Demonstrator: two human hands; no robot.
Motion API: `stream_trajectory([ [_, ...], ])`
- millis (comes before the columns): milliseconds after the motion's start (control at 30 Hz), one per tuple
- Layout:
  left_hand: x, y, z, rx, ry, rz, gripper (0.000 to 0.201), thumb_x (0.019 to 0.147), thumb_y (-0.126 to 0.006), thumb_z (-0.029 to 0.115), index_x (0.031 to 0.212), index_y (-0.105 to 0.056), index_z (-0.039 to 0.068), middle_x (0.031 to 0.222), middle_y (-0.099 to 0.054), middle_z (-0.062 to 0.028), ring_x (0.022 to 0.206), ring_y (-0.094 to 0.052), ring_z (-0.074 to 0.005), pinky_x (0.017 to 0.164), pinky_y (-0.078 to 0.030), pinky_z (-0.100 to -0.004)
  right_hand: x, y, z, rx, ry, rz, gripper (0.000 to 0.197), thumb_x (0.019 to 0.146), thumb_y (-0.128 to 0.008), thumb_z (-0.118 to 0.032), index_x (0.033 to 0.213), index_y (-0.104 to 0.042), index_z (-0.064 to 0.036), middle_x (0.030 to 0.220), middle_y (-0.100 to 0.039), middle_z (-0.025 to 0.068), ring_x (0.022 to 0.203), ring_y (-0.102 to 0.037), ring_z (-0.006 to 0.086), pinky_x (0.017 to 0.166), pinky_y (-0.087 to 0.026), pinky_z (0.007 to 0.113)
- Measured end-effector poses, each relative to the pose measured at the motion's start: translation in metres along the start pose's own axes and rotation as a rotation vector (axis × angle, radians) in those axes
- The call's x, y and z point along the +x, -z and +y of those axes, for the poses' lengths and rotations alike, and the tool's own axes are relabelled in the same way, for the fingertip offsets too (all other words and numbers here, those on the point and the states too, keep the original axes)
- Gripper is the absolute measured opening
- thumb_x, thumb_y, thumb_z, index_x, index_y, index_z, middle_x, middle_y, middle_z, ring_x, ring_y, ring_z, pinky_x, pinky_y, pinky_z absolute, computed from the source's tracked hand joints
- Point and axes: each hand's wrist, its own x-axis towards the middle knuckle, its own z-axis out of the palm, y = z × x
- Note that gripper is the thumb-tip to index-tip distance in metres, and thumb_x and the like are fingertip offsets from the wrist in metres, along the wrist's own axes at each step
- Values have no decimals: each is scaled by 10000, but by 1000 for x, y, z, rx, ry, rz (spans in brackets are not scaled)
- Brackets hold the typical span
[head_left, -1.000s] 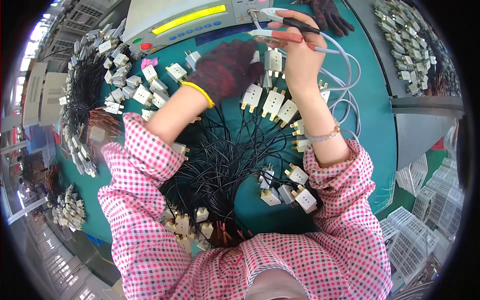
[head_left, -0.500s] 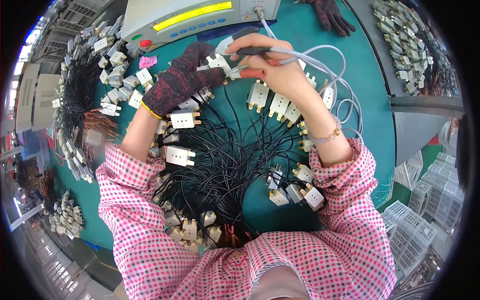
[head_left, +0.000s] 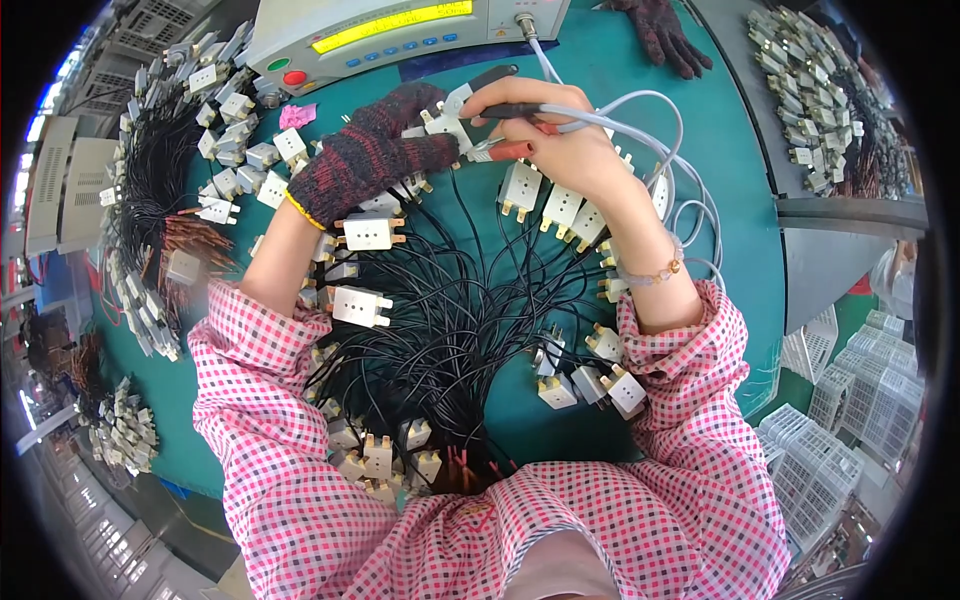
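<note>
My left hand [head_left: 375,155] wears a dark red-and-black knit glove. Its fingers are closed around a white block connector [head_left: 443,124] with metal blades, held just in front of the tester. My bare right hand [head_left: 572,145] grips a red-handled test clip [head_left: 508,151] and a black-handled test clip [head_left: 515,111], both on grey leads [head_left: 640,120]. The clips' metal ends are at the connector, though the exact contact is partly hidden by my fingers. Below my hands, many white connectors [head_left: 368,234] fan out on a bundle of black cables [head_left: 440,350].
A grey tester [head_left: 420,42] with a yellow display stands at the back. Piles of connectors [head_left: 235,110] lie at left; more fill a bin [head_left: 800,90] at right. An unused glove [head_left: 665,40] lies at the back right. White crates [head_left: 815,470] stand on the floor at right.
The view has shifted slightly. Both hands stay together at the connector, with the clips still held against or near it. Nothing has been let go.
</note>
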Motion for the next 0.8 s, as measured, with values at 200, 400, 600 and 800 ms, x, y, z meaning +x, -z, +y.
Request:
stream_trajectory([
  [200, 0, -1, -5, -68, -1, -7, 560, 749, -716, 324, 1192, -502, 56, 1093, -577, -128, 1013, -543, -208, 875, -432, -336, 0, -2, -2, 20, -62, 9, 288, 729, -467, 102, 919, -651, -13, 903, -629, 67, 760, -607, 129, 662, -506, 227],
  [400, -2, -2, 3, -74, -53, 8, 476, 772, -706, 282, 1159, -524, 72, 1049, -593, -103, 964, -560, -169, 835, -453, -317, 4, -9, -1, 83, -80, 20, 278, 733, -445, 128, 912, -626, 14, 901, -616, 68, 809, -602, 127, 662, -508, 232],
  [600, 0, -6, -4, -220, -1, -34, 458, 779, -704, 220, 1173, -512, 87, 1018, -608, -81, 935, -561, -122, 796, -467, -285, 6, -9, 2, 134, -16, 0, 256, 816, -412, 102, 918, -621, -5, 877, -613, 70, 799, -619, 133, 692, -556, 253],
  [800, -11, -15, 10, 252, -7, 137, 380, 817, -638, 172, 1177, -518, 144, 1033, -585, -54, 890, -581, -166, 776, -470, -306, -1, 9, 7, 322, -212, 230, 283, 757, -448, 95, 945, -624, -21, 845, -614, 80, 725, -634, 158, 620, -520, 230],
])
